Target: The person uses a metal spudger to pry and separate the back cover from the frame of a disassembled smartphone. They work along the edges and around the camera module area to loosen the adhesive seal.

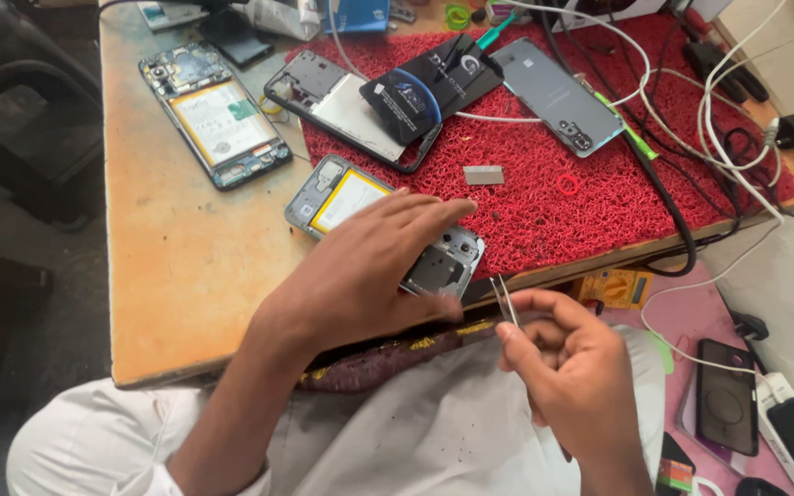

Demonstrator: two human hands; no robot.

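The left hand (369, 266) lies flat, fingers loose, pressing the opened phone (383, 225) at the red mat's (544, 202) near edge. The right hand (562, 354) pinches tweezers (505, 299) beside it; a slip could scratch exposed parts.

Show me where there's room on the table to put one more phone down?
The bare orange tabletop left of the left hand, below the opened phone, is free. So is the red mat around the small grey plate. The far edge and the white cables on the right are crowded.
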